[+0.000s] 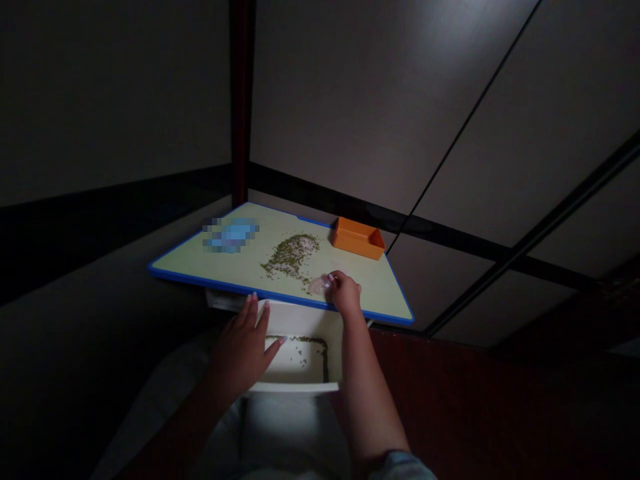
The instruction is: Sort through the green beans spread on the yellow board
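Note:
My left hand point(244, 353) lies over the left side of a white bin point(314, 387), fingers spread, with its fingertips at the bin's far rim by the table edge. Small green grains sit along the bin's inside edges, with a few loose on its floor. My right hand point(346, 292) is pinched closed over the near part of the tabletop, on a small pale, see-through piece point(318, 286) whose kind I cannot make out. Just beyond it, a loose pile of green grains point(293, 255), mixed with paler bits, spreads over the pale yellow tabletop point(373, 290).
An orange open box point(358, 240) stands at the table's back right. A blurred blue item point(233, 235) lies on the left. The table has a raised blue edge point(215, 279). Walls or panels point(340, 120) close in behind it, and dark red floor point(425, 400) shows at right.

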Available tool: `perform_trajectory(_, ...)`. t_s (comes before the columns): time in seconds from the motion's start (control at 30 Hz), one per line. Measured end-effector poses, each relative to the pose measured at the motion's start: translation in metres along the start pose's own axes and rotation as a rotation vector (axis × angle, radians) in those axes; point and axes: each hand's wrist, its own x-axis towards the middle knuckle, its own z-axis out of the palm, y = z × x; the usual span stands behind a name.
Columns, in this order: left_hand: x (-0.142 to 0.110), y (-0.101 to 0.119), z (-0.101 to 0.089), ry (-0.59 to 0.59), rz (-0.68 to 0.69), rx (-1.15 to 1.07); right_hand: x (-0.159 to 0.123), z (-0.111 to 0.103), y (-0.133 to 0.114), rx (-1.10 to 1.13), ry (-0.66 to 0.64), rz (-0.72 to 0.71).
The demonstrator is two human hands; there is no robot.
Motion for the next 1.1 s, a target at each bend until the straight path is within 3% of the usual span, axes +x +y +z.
perform_trajectory(1.1,0.0002,0.0008,-0.0018,-0.004,0.003,0.018,-0.0065,-0.0038,-0.0062,0.019,-0.087,-0.109)
